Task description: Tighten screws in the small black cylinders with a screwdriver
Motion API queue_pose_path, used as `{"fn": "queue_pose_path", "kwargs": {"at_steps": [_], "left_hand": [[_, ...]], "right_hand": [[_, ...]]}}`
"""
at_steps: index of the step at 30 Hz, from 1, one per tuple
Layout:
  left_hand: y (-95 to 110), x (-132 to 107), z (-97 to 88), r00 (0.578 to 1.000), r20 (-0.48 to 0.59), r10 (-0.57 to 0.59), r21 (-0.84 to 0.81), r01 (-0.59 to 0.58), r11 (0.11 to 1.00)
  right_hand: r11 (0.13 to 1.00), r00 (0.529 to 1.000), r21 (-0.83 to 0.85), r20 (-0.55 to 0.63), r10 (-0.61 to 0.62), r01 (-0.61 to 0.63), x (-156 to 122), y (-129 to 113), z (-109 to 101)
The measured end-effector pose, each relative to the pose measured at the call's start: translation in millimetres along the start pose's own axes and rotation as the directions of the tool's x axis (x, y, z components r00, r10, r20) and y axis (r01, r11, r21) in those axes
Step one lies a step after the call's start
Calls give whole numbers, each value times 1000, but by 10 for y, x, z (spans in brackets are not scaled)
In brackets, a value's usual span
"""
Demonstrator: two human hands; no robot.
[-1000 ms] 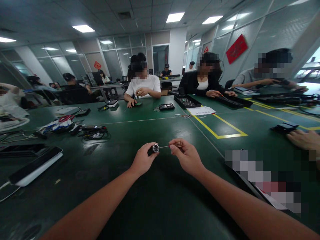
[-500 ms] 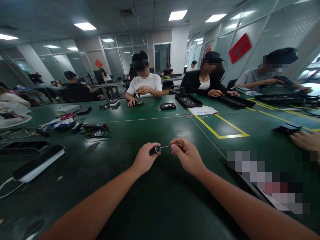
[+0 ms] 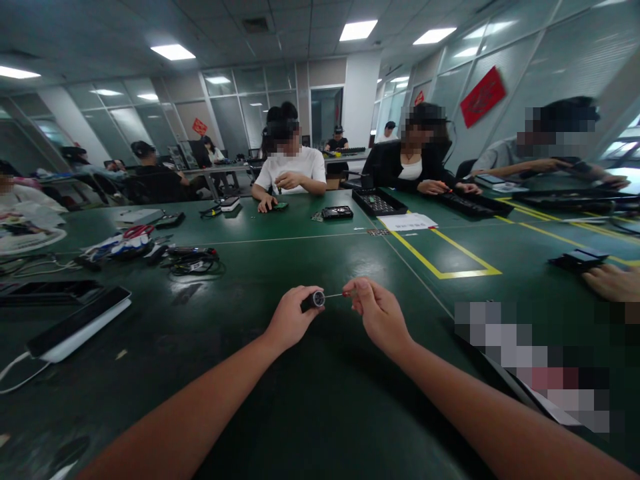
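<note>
Left hand (image 3: 291,320): we grip the cylinder (image 3: 317,299) just below frame centre
Right hand (image 3: 379,312): we grasp the screwdriver (image 3: 334,295), shaft toward the cylinder

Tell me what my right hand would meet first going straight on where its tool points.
Probably the black cylinder in your left hand: the thin-shafted tool in your right hand points sideways toward it. Depth is unclear, so I can't tell whether the tip already touches.

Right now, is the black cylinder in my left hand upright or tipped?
Tipped: the round, pale-rimmed end of the black cylinder in your left hand faces you.
</note>
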State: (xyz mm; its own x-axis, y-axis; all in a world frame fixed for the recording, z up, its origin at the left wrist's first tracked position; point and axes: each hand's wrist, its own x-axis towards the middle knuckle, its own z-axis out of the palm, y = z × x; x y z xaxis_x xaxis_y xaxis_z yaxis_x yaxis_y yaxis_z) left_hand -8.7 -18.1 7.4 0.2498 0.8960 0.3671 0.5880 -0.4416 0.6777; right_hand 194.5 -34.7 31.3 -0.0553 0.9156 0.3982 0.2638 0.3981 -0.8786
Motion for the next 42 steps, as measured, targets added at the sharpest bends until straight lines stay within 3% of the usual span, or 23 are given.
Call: {"fn": "queue_pose_path", "kwargs": {"at_steps": [4, 10, 15, 20, 24, 37, 42], "left_hand": [[-16, -5, 4, 1000, 10, -7, -9, 7, 1000], [-32, 6, 18, 1000, 5, -9, -3, 9, 1000], [-30, 4, 12, 1000, 7, -8, -7, 8, 1000], [-48, 0, 18, 1000, -5, -15, -6, 15, 1000], [-58, 7, 24, 1000, 0, -14, -10, 14, 1000], [19, -8, 13, 998, 61, -21, 57, 17, 998], [19, 0, 8, 1000, 21, -24, 54, 22, 998]], "right_hand": [[993, 996, -114, -86, -12, 3, -7, -33, 6], [983, 999, -179, -10, -51, 49, 16, -49, -23], [963, 999, -269, -27, -46, 37, 15, -68, -19], [981, 998, -185, 6, -62, 62, -2, -85, -31], [971, 996, -224, 53, -67, 77, -1, -125, -35], [986, 999, -166, -31, -5, -1, 34, -63, -10], [990, 998, -138, -67, 5, -14, 10, -47, 12]]}}
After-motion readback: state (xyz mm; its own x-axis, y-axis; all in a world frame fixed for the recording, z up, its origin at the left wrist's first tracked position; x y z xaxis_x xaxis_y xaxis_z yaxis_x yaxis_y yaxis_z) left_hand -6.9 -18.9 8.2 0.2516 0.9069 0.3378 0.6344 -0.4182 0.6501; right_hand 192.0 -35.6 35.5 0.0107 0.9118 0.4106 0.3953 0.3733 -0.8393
